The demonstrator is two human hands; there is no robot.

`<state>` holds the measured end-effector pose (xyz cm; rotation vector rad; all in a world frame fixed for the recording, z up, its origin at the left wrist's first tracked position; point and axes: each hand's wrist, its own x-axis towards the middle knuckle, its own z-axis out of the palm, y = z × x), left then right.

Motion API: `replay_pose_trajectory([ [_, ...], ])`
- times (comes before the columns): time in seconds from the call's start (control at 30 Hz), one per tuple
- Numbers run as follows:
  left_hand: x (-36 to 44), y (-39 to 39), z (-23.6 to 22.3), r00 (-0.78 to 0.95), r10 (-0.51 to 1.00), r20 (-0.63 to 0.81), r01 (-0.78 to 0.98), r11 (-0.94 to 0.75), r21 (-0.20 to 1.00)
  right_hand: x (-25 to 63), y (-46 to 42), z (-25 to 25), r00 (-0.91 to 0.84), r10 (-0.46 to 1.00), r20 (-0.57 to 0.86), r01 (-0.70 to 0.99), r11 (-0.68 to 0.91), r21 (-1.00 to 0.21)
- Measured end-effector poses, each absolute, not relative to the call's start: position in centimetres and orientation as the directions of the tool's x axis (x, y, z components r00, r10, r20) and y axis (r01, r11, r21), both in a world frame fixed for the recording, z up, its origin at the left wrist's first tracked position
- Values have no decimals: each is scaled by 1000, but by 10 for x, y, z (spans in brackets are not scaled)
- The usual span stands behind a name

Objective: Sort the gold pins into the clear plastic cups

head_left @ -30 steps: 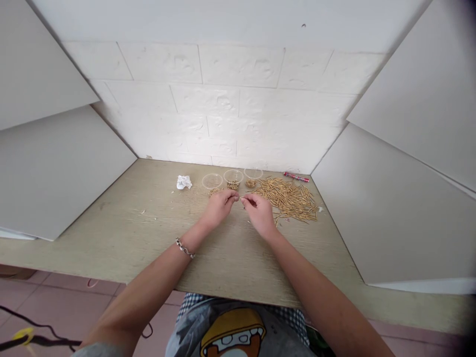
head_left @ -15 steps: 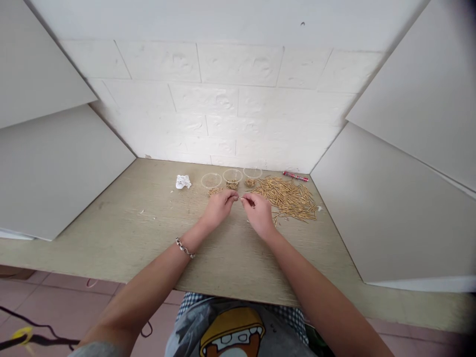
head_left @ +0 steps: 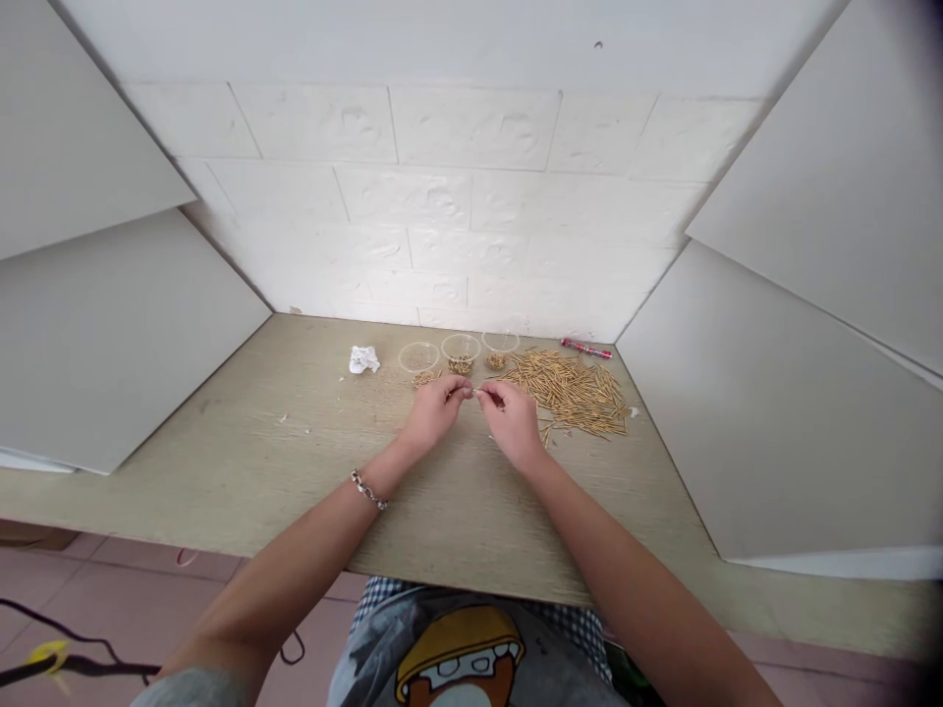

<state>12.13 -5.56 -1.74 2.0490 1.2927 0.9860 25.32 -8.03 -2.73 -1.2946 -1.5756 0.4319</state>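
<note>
Brass-coloured small parts are being joined over the table [head_left: 295, 462]: a tiny piece (too small to identify) is pinched between the left hand [head_left: 433, 412] and right hand [head_left: 512, 420], near the cups [head_left: 461, 351] and the pin pile [head_left: 571, 391]. Fine fingertip alignment seems called for next.

I sit at a pale wood-grain tabletop [head_left: 243, 462] whose far edge meets a white wall [head_left: 442, 196] of embossed brick-pattern panels. Plain grey boards [head_left: 110, 334] slant in from its left and right edges, boxing me in. Below the near edge lies a pinkish tiled floor [head_left: 88, 589]. The light is soft and even.
</note>
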Motion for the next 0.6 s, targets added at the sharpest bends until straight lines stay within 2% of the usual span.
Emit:
replay_pose_trajectory([
  [0.27, 123, -55, -20, 274, 920, 281, 519, -387, 762, 256, -76, -29, 61, 879, 473, 545, 368, -753],
  [0.6, 118, -52, -19, 283, 898, 338, 515, -439, 736, 255, -78, -25, 73, 859, 506, 528, 398, -750],
])
